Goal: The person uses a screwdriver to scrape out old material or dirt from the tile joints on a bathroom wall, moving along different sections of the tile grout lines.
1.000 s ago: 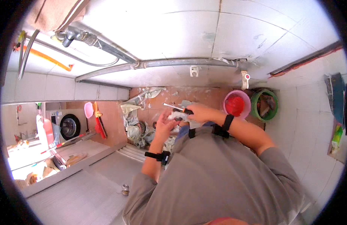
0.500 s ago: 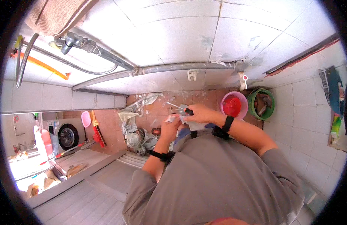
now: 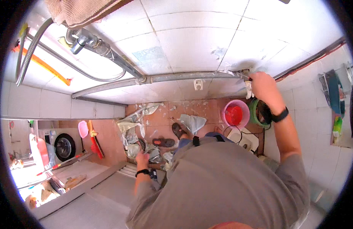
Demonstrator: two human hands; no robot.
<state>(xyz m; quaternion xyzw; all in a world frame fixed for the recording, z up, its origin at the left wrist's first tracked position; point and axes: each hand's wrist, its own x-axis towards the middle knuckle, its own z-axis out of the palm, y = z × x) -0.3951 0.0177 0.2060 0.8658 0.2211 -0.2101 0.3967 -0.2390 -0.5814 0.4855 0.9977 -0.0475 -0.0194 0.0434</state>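
Note:
My right hand (image 3: pixel 263 88) is raised to the wall at the right end of the grey pipe (image 3: pixel 191 76). Its fingers are closed round a screwdriver (image 3: pixel 250 79); most of the handle is hidden in my palm, and the thin shaft points left, at the pipe end. Just below it hangs the pale tap (image 3: pixel 248 92). Low on the left, my left hand (image 3: pixel 142 157) hovers over crumpled plastic sheeting (image 3: pixel 127 128) on the floor. Its fingers are small and smeared, so whether it holds anything does not show.
Under the tap stand a pink bucket (image 3: pixel 225 114) with a red basin (image 3: pixel 234 114) inside and a green bucket (image 3: pixel 254 117). A white case (image 3: pixel 248 142) with a black cord lies near my feet. A loose shoe (image 3: pixel 163 142) and plastic scraps litter the tiled floor.
My hands were together in front of me, the screwdriver in the right. The right has risen to the pipe end with it; the left has dropped away to the lower left.

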